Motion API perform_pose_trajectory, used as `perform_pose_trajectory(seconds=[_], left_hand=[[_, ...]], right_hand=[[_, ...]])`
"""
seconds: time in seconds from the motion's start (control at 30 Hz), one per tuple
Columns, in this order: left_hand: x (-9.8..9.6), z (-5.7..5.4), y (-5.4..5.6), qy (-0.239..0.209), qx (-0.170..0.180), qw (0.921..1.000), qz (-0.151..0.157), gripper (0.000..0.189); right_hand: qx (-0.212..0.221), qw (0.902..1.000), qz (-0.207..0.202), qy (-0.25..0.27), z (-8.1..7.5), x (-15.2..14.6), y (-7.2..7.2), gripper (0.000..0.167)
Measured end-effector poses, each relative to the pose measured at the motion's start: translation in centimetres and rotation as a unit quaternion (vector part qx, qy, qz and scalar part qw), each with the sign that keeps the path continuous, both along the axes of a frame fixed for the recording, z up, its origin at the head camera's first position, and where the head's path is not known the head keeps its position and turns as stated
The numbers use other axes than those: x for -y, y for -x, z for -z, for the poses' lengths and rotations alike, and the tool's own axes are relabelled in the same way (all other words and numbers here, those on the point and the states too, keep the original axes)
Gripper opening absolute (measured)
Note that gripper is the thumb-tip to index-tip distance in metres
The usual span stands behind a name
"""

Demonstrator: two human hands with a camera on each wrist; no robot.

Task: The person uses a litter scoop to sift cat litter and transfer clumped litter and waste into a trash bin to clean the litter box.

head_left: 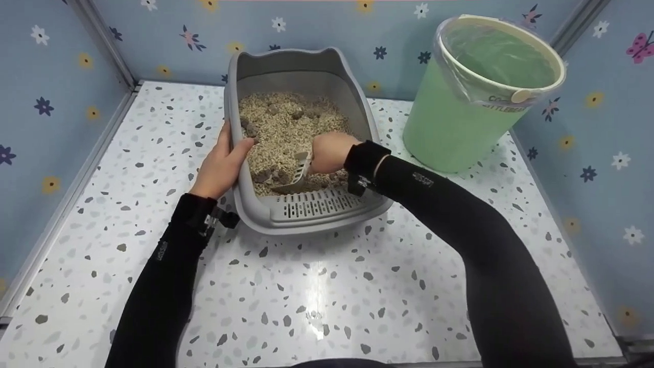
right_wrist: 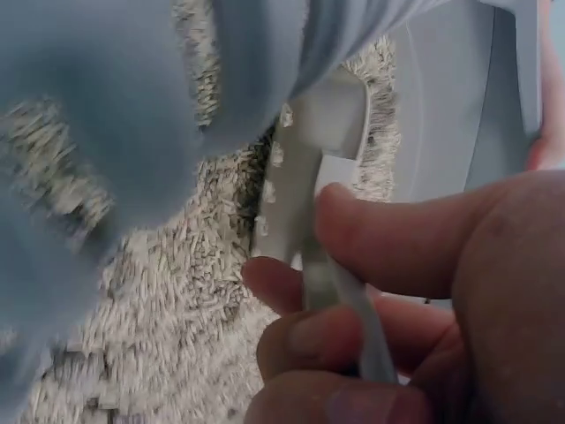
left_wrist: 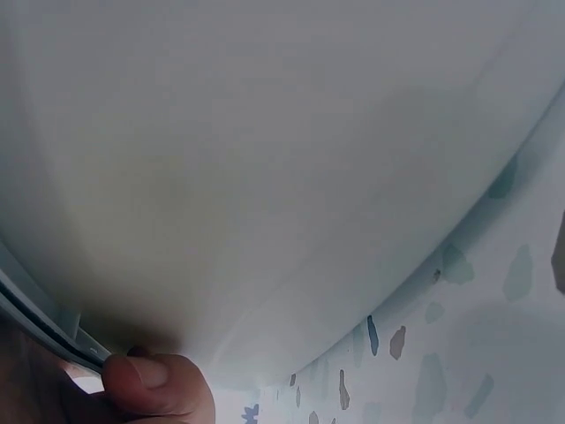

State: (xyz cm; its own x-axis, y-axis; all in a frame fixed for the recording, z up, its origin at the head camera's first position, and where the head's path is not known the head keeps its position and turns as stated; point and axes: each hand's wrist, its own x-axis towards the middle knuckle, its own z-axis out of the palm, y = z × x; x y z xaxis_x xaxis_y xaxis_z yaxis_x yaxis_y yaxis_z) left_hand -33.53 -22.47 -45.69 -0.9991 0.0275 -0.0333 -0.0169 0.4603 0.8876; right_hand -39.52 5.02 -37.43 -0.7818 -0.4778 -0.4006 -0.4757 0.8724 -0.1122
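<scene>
A grey litter box point(head_left: 360, 97) holds pale pellet litter point(head_left: 286, 122) with several dark clumps on it. My left hand point(head_left: 219, 166) grips the box's left rim, thumb over the edge; the left wrist view shows its fingertips point(left_wrist: 159, 380) against the outer wall. Inside the box, my right hand point(head_left: 331, 152) holds a litter scoop point(head_left: 301, 171) by its handle. The slotted scoop head sits in the litter near the front wall. In the right wrist view the thumb presses along the scoop handle point(right_wrist: 371, 331), with the fingers curled round it.
Behind and right of the box stands a green bin point(head_left: 454, 117) with a clear liner over its cream rim. White speckled floor point(head_left: 317, 286) lies in front. Blue flowered panels point(head_left: 317, 25) enclose the back and both sides.
</scene>
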Motion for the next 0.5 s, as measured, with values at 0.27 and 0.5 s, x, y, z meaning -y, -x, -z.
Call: perform_pose_trajectory(seconds=[0.27, 0.5], left_hand=[[-0.3, -0.2, 0.3, -0.005, -0.002, 1.0000, 0.003, 0.101], [-0.1, 0.1, 0.0, -0.011, -0.007, 0.9999, 0.001, 0.102]], right_hand=[[0.024, 0.9988, -0.024, 0.036, 1.3, 1.3, 2.4, 0.054], [0.031, 0.9981, -0.031, 0.042, 2.4, 1.4, 3.8, 0.066]])
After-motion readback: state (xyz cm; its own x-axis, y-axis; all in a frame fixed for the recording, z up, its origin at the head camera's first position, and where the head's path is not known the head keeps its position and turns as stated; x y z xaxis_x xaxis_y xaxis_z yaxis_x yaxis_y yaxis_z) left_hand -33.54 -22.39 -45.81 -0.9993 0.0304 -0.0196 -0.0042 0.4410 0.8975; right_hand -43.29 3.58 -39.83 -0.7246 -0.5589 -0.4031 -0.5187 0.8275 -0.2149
